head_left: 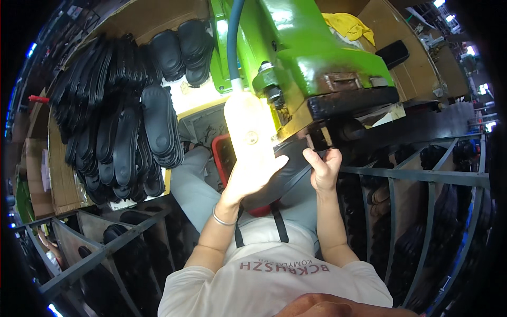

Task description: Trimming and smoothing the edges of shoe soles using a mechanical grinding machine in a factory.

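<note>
Keeping the black ribbed sole [293, 172] level should help: in the head view it lies on the green machine's [338, 58] near side, between our left hand [254, 171] and right hand [326, 171]; we cannot tell whether either grips it.

Footwear workshop, green machine [322, 53], stacked black soles [125, 140]

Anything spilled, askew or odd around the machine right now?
Mildly: dark scraps lie strewn on the grey surface beside the red bin, looking like loose litter. A yellow cloth sits bunched up beyond the green machine. Lamp glare hides detail near the left hand.
</note>
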### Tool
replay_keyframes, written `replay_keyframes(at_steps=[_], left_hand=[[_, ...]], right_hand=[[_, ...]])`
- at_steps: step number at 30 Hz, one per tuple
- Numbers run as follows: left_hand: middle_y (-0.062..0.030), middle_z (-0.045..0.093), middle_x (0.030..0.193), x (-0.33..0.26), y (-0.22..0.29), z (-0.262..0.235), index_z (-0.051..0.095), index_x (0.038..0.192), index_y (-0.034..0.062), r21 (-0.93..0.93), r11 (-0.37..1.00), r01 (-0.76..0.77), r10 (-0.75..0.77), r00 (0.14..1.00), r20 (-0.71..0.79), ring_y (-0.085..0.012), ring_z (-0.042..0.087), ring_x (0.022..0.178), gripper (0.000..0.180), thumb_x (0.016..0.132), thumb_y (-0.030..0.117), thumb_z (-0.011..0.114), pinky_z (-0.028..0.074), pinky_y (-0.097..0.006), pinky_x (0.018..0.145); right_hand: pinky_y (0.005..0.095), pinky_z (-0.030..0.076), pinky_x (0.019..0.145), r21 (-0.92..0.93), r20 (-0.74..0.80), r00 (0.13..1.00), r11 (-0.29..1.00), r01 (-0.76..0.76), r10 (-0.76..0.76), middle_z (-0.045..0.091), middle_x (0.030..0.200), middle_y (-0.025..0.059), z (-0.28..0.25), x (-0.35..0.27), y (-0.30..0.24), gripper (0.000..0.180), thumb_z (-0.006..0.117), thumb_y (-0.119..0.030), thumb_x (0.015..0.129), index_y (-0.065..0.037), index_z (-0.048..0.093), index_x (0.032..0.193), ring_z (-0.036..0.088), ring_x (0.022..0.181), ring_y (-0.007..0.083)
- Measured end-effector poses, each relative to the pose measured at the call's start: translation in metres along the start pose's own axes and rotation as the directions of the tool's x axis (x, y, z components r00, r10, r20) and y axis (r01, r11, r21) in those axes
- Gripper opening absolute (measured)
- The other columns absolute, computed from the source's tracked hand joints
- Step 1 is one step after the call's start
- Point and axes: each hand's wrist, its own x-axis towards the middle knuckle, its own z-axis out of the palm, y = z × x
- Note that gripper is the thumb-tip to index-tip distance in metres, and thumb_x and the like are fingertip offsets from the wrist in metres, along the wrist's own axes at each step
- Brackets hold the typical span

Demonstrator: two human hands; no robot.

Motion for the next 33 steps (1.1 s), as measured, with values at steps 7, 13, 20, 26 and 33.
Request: replay_keyframes(at_steps=[7,13,20,26,33], left_hand=[[-0.0032,0.063,0.079,-0.040,-0.012,0.002,0.063,0.093,-0.0016,-0.021,0.996,0.085,-0.088,0.973,-0.216,-0.0087,0.057,0.071,0.014,0.083,0.006,0.065,0.045,-0.023,0.064],[-0.0054,0.064,0.081,-0.021,-0.001,0.011,0.063,0.097,-0.0017,-0.018,0.994,0.107,-0.108,0.966,-0.235,-0.0117,0.059,0.076,0.018,0.082,0.008,0.066,0.047,-0.023,0.068],[-0.0079,0.065,0.088,-0.008,-0.016,0.033,0.063,0.096,-0.0027,0.230,0.973,-0.001,0.079,0.941,-0.330,-0.0119,0.060,0.080,0.019,0.081,0.008,0.067,0.048,-0.024,0.073],[-0.0106,0.063,0.096,-0.034,-0.024,0.025,0.051,0.112,-0.0081,-0.023,0.999,-0.044,0.038,0.972,-0.231,-0.0117,0.059,0.084,0.034,0.080,-0.010,0.060,0.048,-0.021,0.074],[-0.0075,0.063,0.090,-0.019,-0.019,0.040,0.051,0.112,-0.0063,0.141,0.990,0.008,0.018,0.983,-0.180,-0.0072,0.056,0.072,0.036,0.078,-0.008,0.063,0.046,-0.019,0.066]], right_hand=[[0.0241,0.047,0.076,0.020,0.154,0.986,0.998,-0.064,0.060,0.061,0.095,0.0058,0.024,-0.002,0.009,0.029,0.067,0.005,0.074,0.001,0.053,0.099,0.057,0.084,0.0105],[0.0259,0.049,0.077,0.021,0.072,0.995,0.997,-0.072,0.071,0.062,0.096,0.0097,0.020,-0.010,0.015,0.032,0.066,0.004,0.075,0.002,0.050,0.103,0.060,0.086,0.0137],[0.0285,0.045,0.085,-0.427,0.316,0.879,0.881,-0.205,0.358,0.061,0.104,0.0114,-0.007,-0.104,0.032,0.043,0.070,-0.005,0.075,0.006,0.053,0.112,0.056,0.097,0.0153],[0.0298,0.047,0.086,0.046,0.096,0.854,0.855,-0.517,0.512,0.061,0.107,0.0131,-0.072,-0.131,0.008,0.046,0.064,0.002,0.069,0.008,0.052,0.113,0.060,0.095,0.0189],[0.0247,0.044,0.080,-0.009,-0.241,0.962,0.991,-0.135,0.129,0.058,0.100,0.0079,-0.097,-0.064,-0.033,0.034,0.060,-0.004,0.078,0.004,0.049,0.110,0.055,0.088,0.0116]])
